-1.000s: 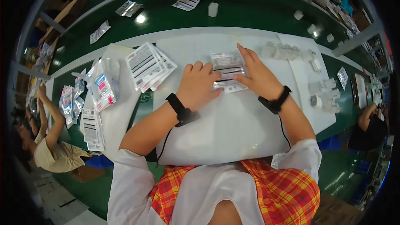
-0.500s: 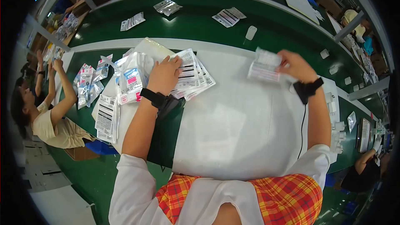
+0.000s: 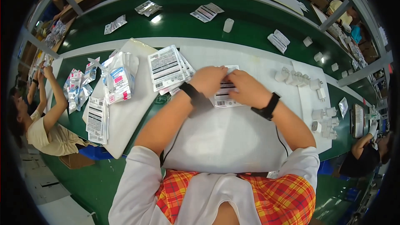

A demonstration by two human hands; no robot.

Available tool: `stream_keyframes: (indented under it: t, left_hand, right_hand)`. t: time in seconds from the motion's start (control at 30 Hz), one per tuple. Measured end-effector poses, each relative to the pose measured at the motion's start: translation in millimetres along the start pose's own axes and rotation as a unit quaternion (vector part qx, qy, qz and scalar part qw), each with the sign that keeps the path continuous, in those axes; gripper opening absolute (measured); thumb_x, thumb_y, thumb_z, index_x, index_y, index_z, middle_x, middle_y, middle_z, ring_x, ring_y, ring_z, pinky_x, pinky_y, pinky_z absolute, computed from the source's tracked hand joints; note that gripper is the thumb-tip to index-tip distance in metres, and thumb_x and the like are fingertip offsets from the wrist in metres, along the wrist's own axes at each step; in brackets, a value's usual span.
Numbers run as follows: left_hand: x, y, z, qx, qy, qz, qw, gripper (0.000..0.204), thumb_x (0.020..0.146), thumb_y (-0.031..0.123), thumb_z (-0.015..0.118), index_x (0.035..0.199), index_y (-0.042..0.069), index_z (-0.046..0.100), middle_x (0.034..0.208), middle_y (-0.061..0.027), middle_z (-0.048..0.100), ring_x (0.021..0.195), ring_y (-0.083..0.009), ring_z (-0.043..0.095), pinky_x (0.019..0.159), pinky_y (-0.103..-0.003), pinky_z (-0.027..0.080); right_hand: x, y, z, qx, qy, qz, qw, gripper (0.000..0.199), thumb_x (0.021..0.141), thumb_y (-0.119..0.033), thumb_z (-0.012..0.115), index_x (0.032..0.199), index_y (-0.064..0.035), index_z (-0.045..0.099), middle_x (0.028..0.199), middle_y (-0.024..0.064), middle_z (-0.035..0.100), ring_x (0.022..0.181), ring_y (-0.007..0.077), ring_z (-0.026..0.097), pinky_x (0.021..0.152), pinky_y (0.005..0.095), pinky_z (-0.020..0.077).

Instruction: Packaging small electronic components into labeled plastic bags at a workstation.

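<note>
In front of me, a flat white-and-silver printed pouch (image 3: 227, 100) lies on the white work surface. My left hand (image 3: 206, 82) closes on its upper left part, and my right hand (image 3: 251, 91) grips it from the right; the fingertips meet near its top edge and partly hide it. Left of my hands, a fanned stack of similar pouches (image 3: 167, 68) rests on the table. White plug adapters (image 3: 291, 77) stand in a row to the right, with a second group of adapters (image 3: 326, 126) nearer me.
A bundle of pouches with blue and pink print (image 3: 118, 77) sits at left, beside loose filled pouches (image 3: 77, 87) and a smaller pouch pile (image 3: 97, 121). Beyond the table, a green belt (image 3: 175, 25) carries scattered pouches and adapters. Co-workers sit at both sides.
My right hand has let go of its earlier pouch, and a pouch now lies on the belt. Both hands have come together over another pouch. Things on the belt appear shifted left.
</note>
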State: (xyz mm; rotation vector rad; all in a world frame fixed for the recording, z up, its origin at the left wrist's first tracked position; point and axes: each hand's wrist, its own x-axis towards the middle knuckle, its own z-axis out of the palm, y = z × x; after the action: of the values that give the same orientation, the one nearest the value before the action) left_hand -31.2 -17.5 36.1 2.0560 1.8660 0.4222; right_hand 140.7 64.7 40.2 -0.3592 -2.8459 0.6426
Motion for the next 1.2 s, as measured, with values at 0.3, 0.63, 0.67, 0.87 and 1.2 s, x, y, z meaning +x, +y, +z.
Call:
stream_keyframes:
  t: [0.3, 0.63, 0.67, 0.87, 1.2]
  left_hand:
    - [10.5, -28.9, -3.8, 0.017, -0.108, 0.018, 0.994, 0.048, 0.087, 0.014, 0.056, 0.135, 0.013, 0.05, 0.116, -0.0159, 0.064, 0.106, -0.0328, 0.06, 0.092, -0.043, 0.047]
    - [-25.4, -16.6, 4.5, 0.098, -0.015, 0.115, 0.988, 0.073, 0.079, 0.037, 0.067, 0.142, 0.013, 0.04, 0.149, -0.0155, 0.035, 0.139, -0.0295, 0.031, 0.114, -0.052, 0.023]
    - [-25.9, -14.7, 4.5, 0.114, 0.008, 0.127, 0.985, 0.07, 0.079, 0.035, 0.067, 0.139, 0.01, 0.043, 0.146, -0.0172, 0.038, 0.137, -0.032, 0.034, 0.113, -0.052, 0.024]
    - [-6.8, 13.9, 29.6, 0.117, 0.015, 0.073, 0.99, 0.049, 0.077, 0.024, 0.065, 0.12, 0.002, 0.055, 0.124, -0.0193, 0.05, 0.117, -0.0343, 0.048, 0.107, -0.051, 0.031]
    - [-15.2, 9.6, 48.5, 0.104, 0.14, 0.105, 0.979, 0.034, 0.082, 0.017, 0.057, 0.111, -0.001, 0.061, 0.123, -0.0199, 0.052, 0.118, -0.0353, 0.049, 0.103, -0.049, 0.035]
  right_hand:
    - [9.8, -42.3, 15.7, 0.093, -0.135, 0.207, 0.965, 0.04, 0.07, -0.009, 0.06, 0.108, 0.0026, 0.056, 0.113, 0.0236, 0.053, 0.108, 0.0366, 0.048, 0.091, 0.0423, 0.0428]
    - [-84.7, -48.8, -23.5, -0.074, -0.154, -0.123, 0.977, 0.052, 0.078, -0.014, 0.064, 0.128, -0.0074, 0.053, 0.124, 0.0157, 0.054, 0.116, 0.0324, 0.051, 0.102, 0.0392, 0.0376]
    - [-64.0, -26.2, -42.2, 0.1, -0.271, -0.054, 0.956, 0.046, 0.08, -0.012, 0.063, 0.125, -0.0065, 0.055, 0.121, 0.0127, 0.057, 0.113, 0.0278, 0.054, 0.098, 0.0365, 0.0408]
    - [120.7, 79.7, -51.9, 0.235, 0.079, 0.162, 0.955, 0.054, 0.082, -0.007, 0.066, 0.132, -0.006, 0.046, 0.12, 0.0098, 0.058, 0.105, 0.0191, 0.058, 0.09, 0.0279, 0.0468]
    - [182.4, 110.8, -11.3, 0.516, 0.272, 0.27, 0.766, 0.064, 0.083, -0.01, 0.065, 0.139, -0.0073, 0.033, 0.124, 0.0147, 0.05, 0.112, 0.0276, 0.054, 0.095, 0.0376, 0.047]
